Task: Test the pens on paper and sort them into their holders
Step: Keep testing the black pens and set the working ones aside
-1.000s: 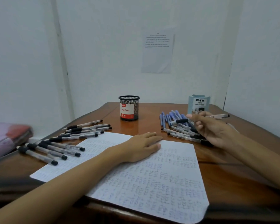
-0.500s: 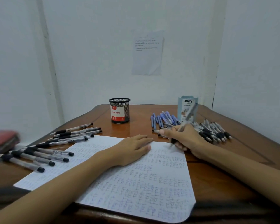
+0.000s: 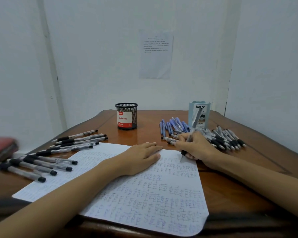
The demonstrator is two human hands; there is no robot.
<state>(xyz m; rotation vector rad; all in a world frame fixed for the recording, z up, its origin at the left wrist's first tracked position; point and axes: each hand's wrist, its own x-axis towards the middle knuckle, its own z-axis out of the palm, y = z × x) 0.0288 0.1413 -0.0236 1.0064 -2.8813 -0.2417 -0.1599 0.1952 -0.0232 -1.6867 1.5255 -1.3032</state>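
A white sheet of paper [image 3: 144, 200] covered in pen scribbles lies on the wooden table [image 3: 230, 189]. My left hand [image 3: 141, 158] rests flat on its upper part, fingers straight. My right hand [image 3: 196, 146] grips a clear pen with a black grip [image 3: 193, 125], its tip touching the paper's top right corner. A black mesh holder [image 3: 126, 115] labelled "Ball Pens" stands at the back centre. A light blue holder [image 3: 199, 115] stands at the back right.
Several black-capped pens [image 3: 62, 148] lie spread on the left of the table and paper. Several blue pens [image 3: 172, 125] and several black-grip pens [image 3: 227, 138] lie on the right. A red and pink object [image 3: 2, 148] sits at the left edge. A printed sheet [image 3: 156, 54] hangs on the wall.
My right hand has brought the pen from above the right-hand pile down to the paper's top right corner and turned it upright to write. My left hand stays flat on the paper.
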